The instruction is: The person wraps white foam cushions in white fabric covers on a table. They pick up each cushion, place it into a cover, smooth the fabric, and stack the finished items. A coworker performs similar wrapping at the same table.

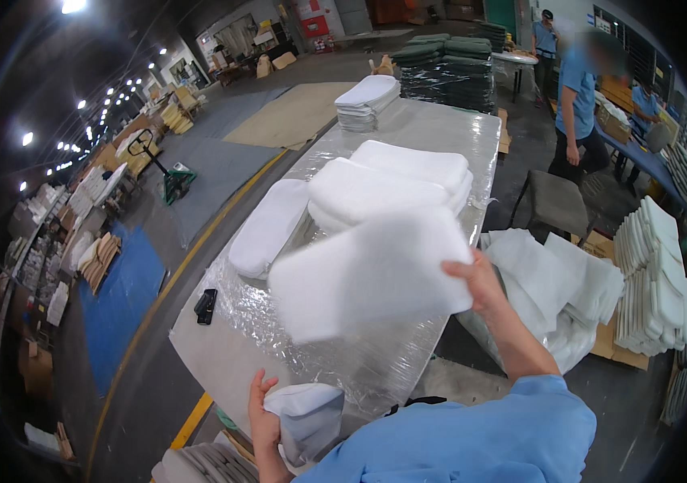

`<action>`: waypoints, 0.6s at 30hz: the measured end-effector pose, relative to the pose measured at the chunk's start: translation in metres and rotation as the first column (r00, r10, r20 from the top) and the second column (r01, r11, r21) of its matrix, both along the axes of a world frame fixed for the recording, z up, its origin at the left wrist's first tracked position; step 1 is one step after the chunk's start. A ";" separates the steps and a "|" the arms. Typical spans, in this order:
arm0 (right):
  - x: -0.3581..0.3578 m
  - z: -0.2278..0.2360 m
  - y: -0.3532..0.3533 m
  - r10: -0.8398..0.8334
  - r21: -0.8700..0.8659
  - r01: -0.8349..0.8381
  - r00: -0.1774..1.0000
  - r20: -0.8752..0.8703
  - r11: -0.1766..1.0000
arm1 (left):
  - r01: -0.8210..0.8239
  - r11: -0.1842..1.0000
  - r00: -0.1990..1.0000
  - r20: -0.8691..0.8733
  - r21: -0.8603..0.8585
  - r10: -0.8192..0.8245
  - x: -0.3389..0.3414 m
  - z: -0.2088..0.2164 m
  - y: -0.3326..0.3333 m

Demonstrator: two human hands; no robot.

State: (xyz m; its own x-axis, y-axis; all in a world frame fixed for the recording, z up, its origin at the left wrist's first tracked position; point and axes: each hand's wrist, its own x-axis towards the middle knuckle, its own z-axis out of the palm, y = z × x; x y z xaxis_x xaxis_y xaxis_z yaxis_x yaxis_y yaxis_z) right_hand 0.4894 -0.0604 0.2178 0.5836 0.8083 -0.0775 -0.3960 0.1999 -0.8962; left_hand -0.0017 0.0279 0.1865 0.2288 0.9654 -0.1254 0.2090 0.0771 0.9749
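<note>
My right hand (pixel 476 282) grips the right end of a white foam pad (pixel 368 278), fingers closed on its edge. The pad is tilted above the plastic-covered table (pixel 351 354) and slightly blurred. At the table's near edge my left hand (pixel 261 410) holds a light grey fabric piece (pixel 310 417), which bulges and hangs beside the palm; part of the grip is hidden behind it. Beyond the held pad lie stacked white pads (pixel 384 189). Left of them is a small pile of long rounded white pieces (pixel 269 225).
A black handheld device (pixel 206 307) lies at the table's left edge. White rounded pieces (pixel 366 101) are stacked at the far end. On the right are a bag of white sheets (pixel 545 282), pad stacks (pixel 653 282) and a chair (pixel 553 201). A co-worker (pixel 577 105) stands beyond.
</note>
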 end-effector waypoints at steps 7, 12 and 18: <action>-0.074 0.076 0.002 0.538 -0.225 -0.522 0.586 0.606 0.823 | 0.254 0.929 0.961 -0.175 0.268 -0.212 0.010 0.053 -0.042; -0.173 0.132 0.022 0.502 -0.484 -0.717 -0.215 0.838 0.501 | 0.460 0.860 0.875 -0.274 0.220 -0.398 -0.020 0.037 -0.037; -0.246 0.149 0.041 0.306 -0.420 -0.805 -0.311 0.900 0.418 | 0.217 0.974 0.971 -0.113 0.068 -0.209 -0.079 0.005 -0.068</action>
